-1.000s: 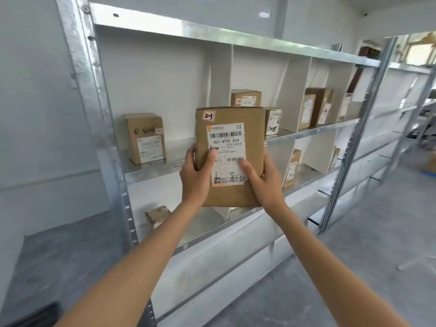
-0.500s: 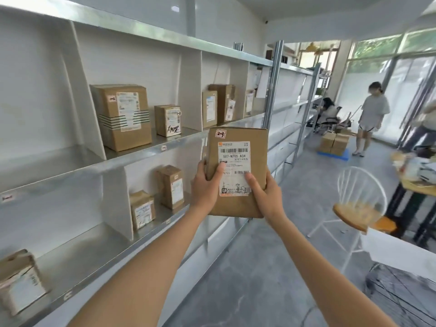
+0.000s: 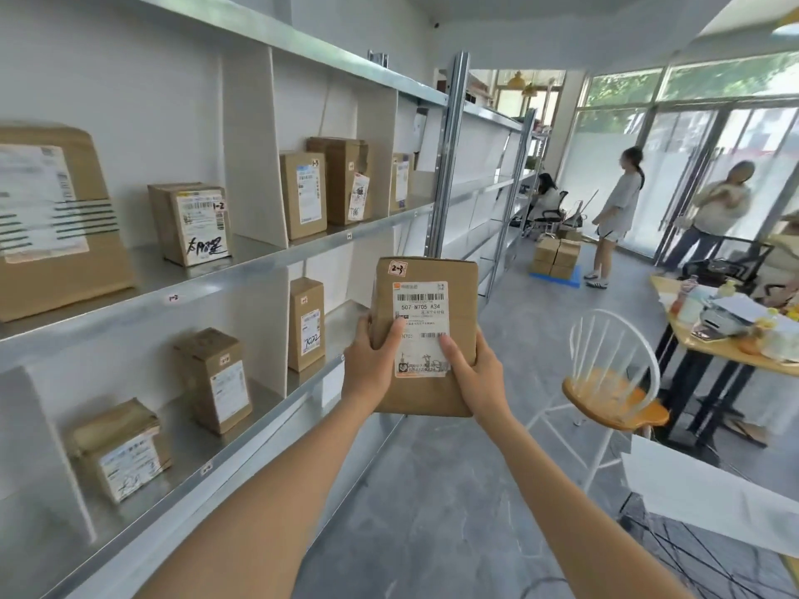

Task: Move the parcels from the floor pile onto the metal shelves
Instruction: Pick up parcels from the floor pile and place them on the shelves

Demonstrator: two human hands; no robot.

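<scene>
Both hands are gripping 1 flat brown cardboard parcel with a white label [image 3: 426,335] upright in mid-air: left hand [image 3: 369,367] curling round its left edge, right hand [image 3: 477,376] its right. It is hanging just off the front edge of the grey metal shelves [image 3: 276,257], bare grey floor [image 3: 432,490] lying open below.

Parcel [image 3: 426,335] seemingly farther along shelves [image 3: 259,270].

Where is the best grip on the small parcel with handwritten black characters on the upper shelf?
Take the parcel by its two narrow sides, coming from the open aisle side. It stands upright with free shelf on both sides, and its labelled face points outward.
</scene>
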